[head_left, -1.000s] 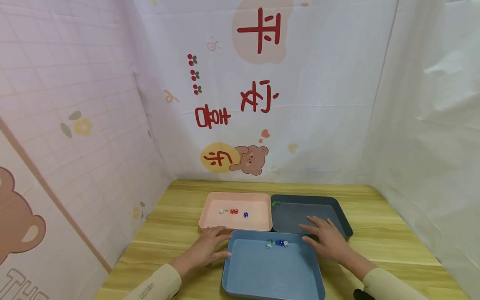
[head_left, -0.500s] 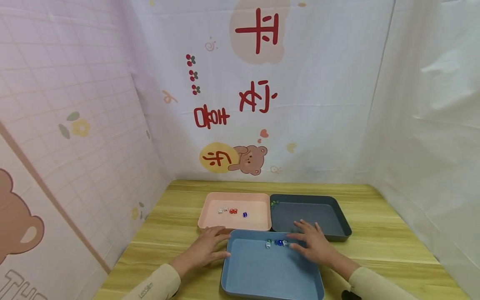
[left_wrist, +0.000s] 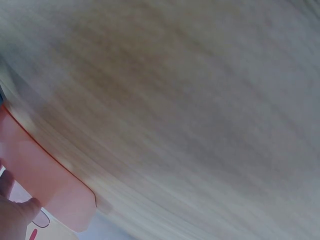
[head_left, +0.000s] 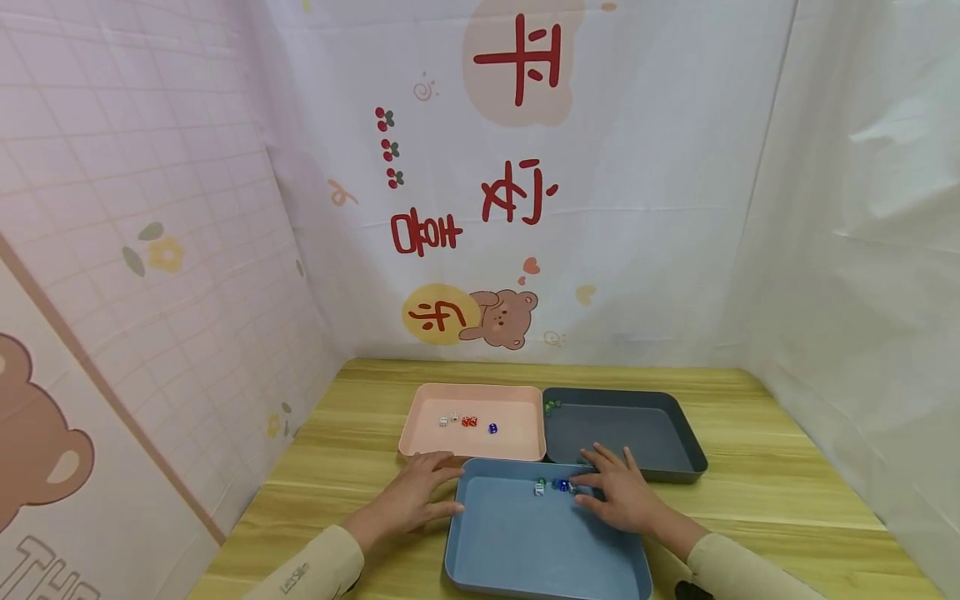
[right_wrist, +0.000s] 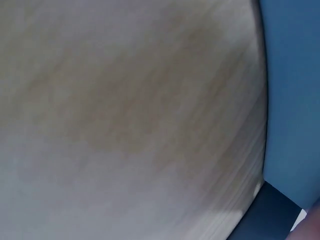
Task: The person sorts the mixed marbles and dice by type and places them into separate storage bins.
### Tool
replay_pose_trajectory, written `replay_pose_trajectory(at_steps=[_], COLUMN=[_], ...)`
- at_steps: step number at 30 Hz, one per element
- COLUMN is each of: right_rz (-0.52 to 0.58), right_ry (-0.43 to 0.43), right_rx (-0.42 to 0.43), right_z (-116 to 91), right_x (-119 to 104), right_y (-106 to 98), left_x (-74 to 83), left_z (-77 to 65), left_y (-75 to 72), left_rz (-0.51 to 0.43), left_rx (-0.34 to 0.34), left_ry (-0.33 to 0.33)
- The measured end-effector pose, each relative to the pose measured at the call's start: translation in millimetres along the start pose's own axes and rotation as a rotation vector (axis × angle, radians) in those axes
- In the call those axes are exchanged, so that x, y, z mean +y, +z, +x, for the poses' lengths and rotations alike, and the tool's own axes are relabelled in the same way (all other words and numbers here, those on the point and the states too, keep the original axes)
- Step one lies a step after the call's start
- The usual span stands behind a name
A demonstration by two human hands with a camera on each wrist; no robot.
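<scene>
The right hand (head_left: 624, 497) is over the blue tray (head_left: 540, 542), fingertips at the dice (head_left: 564, 485) along its far side; whether it pinches 1, I cannot tell. The left hand (head_left: 408, 497), loose and holding nothing, is at the left rim. Far left, a pink tray (head_left: 517, 404) holds 5 more dice (head_left: 469, 422).

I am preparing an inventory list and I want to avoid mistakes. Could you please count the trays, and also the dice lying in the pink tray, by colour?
Blue tray: 1
Pink tray: 1
Dark tray: 1
White dice: 2
Red dice: 2
Blue die: 1
Total: 8
</scene>
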State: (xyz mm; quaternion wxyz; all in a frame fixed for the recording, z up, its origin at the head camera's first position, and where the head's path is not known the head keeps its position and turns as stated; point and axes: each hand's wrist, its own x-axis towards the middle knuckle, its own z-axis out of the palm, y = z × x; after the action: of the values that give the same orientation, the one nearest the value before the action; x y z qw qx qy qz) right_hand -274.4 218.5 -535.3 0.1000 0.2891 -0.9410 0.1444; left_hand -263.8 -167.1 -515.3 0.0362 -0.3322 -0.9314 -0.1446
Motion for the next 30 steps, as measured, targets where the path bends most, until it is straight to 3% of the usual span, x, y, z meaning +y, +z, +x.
replay_pose_trajectory(at_steps=[7, 19, 30], right_rz=[0.033, -0.062, 0.029], right_ry=[-0.022, 0.031, 0.067], right_rx=[0.095, 0.022, 0.035], right_z=[1.4, 7.4, 10.1], right_x=[2.3, 4.5, -0.7], right_y=[1.7, 5.5, -7.7], left_x=[0.3, 0.6, 1.2], left_z=[0.5, 1.3, 1.4], left_y=[-0.6, -0.1, 0.0], left_rz=[0.004, 0.007, 0.005], left_rx=[0.009, 0.006, 0.006], left_ry=[0.007, 0.002, -0.009])
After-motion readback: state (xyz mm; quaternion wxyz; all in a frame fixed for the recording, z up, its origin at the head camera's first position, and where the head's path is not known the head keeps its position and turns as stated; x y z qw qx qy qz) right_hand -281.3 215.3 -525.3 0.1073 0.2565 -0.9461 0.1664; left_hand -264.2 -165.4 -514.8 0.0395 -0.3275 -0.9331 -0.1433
